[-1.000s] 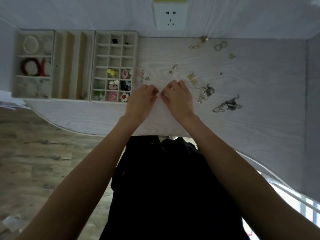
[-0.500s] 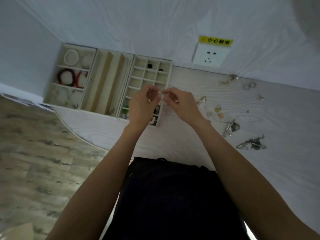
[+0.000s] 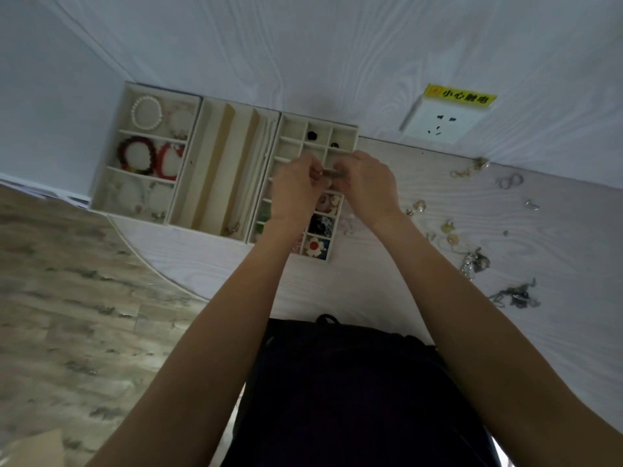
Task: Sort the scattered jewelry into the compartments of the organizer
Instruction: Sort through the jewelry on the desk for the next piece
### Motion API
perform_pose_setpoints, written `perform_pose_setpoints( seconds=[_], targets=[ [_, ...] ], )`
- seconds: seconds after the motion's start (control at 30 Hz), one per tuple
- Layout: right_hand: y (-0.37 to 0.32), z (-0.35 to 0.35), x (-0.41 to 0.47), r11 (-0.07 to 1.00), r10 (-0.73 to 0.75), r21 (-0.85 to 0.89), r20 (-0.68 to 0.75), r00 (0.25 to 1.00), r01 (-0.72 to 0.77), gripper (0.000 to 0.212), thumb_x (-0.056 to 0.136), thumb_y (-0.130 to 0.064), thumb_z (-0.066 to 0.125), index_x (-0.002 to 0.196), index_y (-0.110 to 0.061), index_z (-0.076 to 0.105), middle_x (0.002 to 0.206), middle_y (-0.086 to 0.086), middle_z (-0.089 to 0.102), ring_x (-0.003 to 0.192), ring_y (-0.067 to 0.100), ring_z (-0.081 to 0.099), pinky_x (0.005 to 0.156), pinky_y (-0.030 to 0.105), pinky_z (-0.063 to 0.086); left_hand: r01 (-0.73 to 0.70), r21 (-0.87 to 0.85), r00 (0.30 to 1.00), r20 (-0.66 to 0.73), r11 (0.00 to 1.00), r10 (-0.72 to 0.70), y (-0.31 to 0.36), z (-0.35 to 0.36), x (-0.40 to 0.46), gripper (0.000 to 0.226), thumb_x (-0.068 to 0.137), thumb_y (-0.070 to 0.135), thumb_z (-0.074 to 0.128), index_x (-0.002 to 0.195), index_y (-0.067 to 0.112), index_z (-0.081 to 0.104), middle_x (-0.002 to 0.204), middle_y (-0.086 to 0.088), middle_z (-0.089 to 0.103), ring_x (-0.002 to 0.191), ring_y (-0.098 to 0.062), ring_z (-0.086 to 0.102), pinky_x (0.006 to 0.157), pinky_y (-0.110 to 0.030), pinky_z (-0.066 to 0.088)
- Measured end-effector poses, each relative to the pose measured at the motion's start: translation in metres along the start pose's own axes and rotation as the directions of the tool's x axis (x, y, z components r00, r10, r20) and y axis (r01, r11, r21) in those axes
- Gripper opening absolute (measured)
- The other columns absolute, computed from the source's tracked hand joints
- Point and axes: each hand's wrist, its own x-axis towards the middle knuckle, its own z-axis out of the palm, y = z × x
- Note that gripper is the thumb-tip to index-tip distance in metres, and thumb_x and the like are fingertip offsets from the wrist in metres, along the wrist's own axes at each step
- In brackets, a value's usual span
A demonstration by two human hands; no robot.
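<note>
Cream gridded organizer tray [image 3: 350, 134] lies under left hand [image 3: 295, 190] and right hand [image 3: 369, 183], both pinching something small and blurred between them.

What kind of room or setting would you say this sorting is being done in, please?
Probably a home or a small indoor workspace. A pale wood-grain table stands against a wall with a socket under a yellow warning label, and the floor looks like wood-effect planks. Cream organizer trays sit on the table.

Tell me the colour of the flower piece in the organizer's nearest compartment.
White petals with a red centre; head view.
</note>
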Motion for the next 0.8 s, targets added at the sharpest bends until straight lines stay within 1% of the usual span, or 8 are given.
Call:
perform_pose_setpoints(
  seconds=[0.1,0.2,0.27,0.33,0.43,0.6,0.7,0.8],
  targets=[
    [0.005,-0.006,-0.01,0.999,-0.037,0.027,-0.046,0.998,0.038,0.021,0.091,-0.018,0.053,0.106,-0.014,0.067,0.105,0.007,0.062,0.093,0.027,0.059,0.07,0.032,0.041,-0.09,0.061,0.996,0.002,0.994,0.091,-0.005,-0.001,-0.005,0.014,0.083,0.019,0.069,0.093,0.01,0.066,0.087,-0.005,0.067,0.076,-0.015,0.059,0.066,-0.021,0.044],
    [0.008,-0.007,-0.019,0.997,-0.079,0.01,-0.155,0.985,0.082,0.019,0.088,-0.01,0.053,0.097,-0.008,0.069,0.108,0.011,0.061,0.097,0.03,0.055,0.066,0.034,0.045,-0.215,0.263,0.968,-0.071,0.941,0.241,-0.015,-0.007,-0.013,0.011,0.085,0.015,0.063,0.092,0.013,0.071,0.09,-0.008,0.067,0.089,-0.028,0.058,0.071,-0.032,0.046],
    [0.01,-0.003,-0.019,0.992,-0.124,-0.057,-0.15,0.981,0.117,0.018,0.083,-0.005,0.056,0.091,-0.007,0.071,0.114,0.015,0.059,0.103,0.036,0.052,0.067,0.037,0.046,-0.298,0.372,0.928,-0.1,0.879,0.358,-0.024,-0.009,-0.017,0.015,0.083,0.015,0.062,0.092,0.016,0.073,0.092,-0.01,0.067,0.09,-0.032,0.057,0.073,-0.037,0.046],
    [0.011,0.003,-0.016,0.981,-0.173,-0.108,-0.091,0.981,0.163,0.018,0.082,-0.009,0.057,0.087,-0.011,0.074,0.124,0.017,0.055,0.111,0.04,0.048,0.076,0.041,0.046,-0.366,0.423,0.902,-0.06,0.829,0.428,-0.027,-0.011,-0.018,0.02,0.084,0.018,0.057,0.096,0.02,0.073,0.097,-0.009,0.065,0.093,-0.033,0.055,0.075,-0.04,0.045],
    [0.011,0.01,-0.017,0.972,-0.166,-0.171,-0.008,0.986,0.162,0.019,0.086,-0.018,0.056,0.09,-0.019,0.075,0.135,0.012,0.048,0.121,0.036,0.042,0.085,0.042,0.04,-0.408,0.472,0.896,0.043,0.781,0.442,-0.023,-0.012,-0.017,0.024,0.085,0.021,0.054,0.102,0.024,0.071,0.105,-0.006,0.063,0.098,-0.032,0.053,0.082,-0.04,0.041],
    [0.01,0.012,-0.019,0.97,-0.133,-0.215,-0.055,0.99,0.118,0.016,0.084,-0.016,0.059,0.086,-0.011,0.074,0.134,0.014,0.05,0.12,0.037,0.044,0.085,0.042,0.042,-0.42,0.54,0.891,0.096,0.729,0.443,-0.019,-0.014,-0.015,0.022,0.087,0.021,0.056,0.101,0.023,0.073,0.107,-0.006,0.064,0.098,-0.032,0.053,0.085,-0.043,0.042],
    [0.009,0.014,-0.019,0.974,-0.111,-0.207,-0.095,0.989,0.089,0.017,0.084,-0.016,0.059,0.078,-0.007,0.071,0.131,0.017,0.051,0.12,0.038,0.045,0.085,0.043,0.042,-0.412,0.502,0.902,0.103,0.761,0.42,-0.018,-0.013,-0.018,0.026,0.087,0.022,0.053,0.104,0.02,0.072,0.109,-0.006,0.064,0.1,-0.031,0.053,0.084,-0.041,0.04],
    [0.006,0.018,-0.017,0.986,-0.089,-0.151,-0.073,0.993,0.078,0.02,0.087,-0.017,0.053,0.086,-0.01,0.072,0.138,0.018,0.044,0.128,0.039,0.037,0.092,0.044,0.038,-0.378,0.485,0.918,0.085,0.789,0.387,-0.019,-0.012,-0.021,0.024,0.088,0.023,0.055,0.103,0.016,0.073,0.109,-0.005,0.064,0.102,-0.031,0.053,0.085,-0.038,0.039]
  ],
)
